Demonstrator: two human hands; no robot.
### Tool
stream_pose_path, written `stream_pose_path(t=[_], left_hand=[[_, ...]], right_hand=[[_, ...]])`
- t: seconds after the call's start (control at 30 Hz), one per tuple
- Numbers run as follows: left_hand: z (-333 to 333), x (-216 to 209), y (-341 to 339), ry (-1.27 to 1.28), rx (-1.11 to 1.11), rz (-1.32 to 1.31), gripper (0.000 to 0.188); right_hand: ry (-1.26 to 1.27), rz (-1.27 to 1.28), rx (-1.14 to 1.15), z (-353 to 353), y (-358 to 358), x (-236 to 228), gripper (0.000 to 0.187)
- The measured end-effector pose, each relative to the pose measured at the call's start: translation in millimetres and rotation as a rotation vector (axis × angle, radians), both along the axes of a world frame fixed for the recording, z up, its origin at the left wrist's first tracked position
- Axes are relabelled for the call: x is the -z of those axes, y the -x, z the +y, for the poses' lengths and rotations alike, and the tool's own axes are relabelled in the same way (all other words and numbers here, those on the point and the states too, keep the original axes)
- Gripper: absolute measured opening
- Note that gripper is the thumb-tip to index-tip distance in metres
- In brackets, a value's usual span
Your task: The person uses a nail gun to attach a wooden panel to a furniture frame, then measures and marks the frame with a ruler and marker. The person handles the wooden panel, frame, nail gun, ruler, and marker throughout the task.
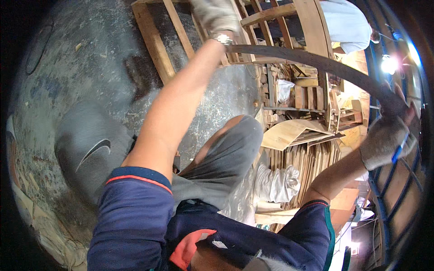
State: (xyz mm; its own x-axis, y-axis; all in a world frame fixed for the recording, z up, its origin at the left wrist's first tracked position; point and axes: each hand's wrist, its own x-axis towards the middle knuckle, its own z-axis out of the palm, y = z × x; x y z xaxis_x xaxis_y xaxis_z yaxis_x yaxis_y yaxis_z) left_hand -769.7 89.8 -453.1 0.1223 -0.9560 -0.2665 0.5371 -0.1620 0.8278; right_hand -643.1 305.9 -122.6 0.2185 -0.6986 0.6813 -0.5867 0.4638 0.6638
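A long dark strip (312, 59), bowed in this view, runs from beside my left wrist to my right hand. My right hand (388, 135), in a grey work glove with bare fingertips, grips its right end. At the top edge, my left hand (216, 17) wears a pale glove and is smeared by motion, so its fingers cannot be read. It is over a wooden frame (266, 14) of slats and a curved panel. Whether it touches the strip's left end or the frame is unclear. A watch (222, 39) is on the left wrist.
Another person (346, 25) in a light shirt is beyond the frame. Stacked wood strips (303, 160), a bent plywood piece (291, 133) and bundled white cloth (278, 183) lie to my right. Wooden bars (156, 43) cross the stained floor (86, 67). A bright lamp (389, 64) shines at right.
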Motion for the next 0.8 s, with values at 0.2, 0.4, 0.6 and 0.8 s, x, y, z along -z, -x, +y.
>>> stream_pose_path(t=[0.2,0.4,0.6,0.8], left_hand=[[61,131,50,0.23,0.694,-0.645,0.021],[121,159,84,-0.192,0.985,0.325,0.026],[119,149,87,-0.164,1.094,0.493,0.023],[111,138,84,-0.272,1.1,0.58,0.022]], right_hand=[[-0.089,-0.668,-0.556,-61,-6,60,0.023],[-0.065,-0.679,-0.543,-75,-1,98,0.025],[-0.06,-0.716,-0.574,-76,-1,108,0.026],[-0.083,-0.655,-0.563,-79,-4,115,0.026]])
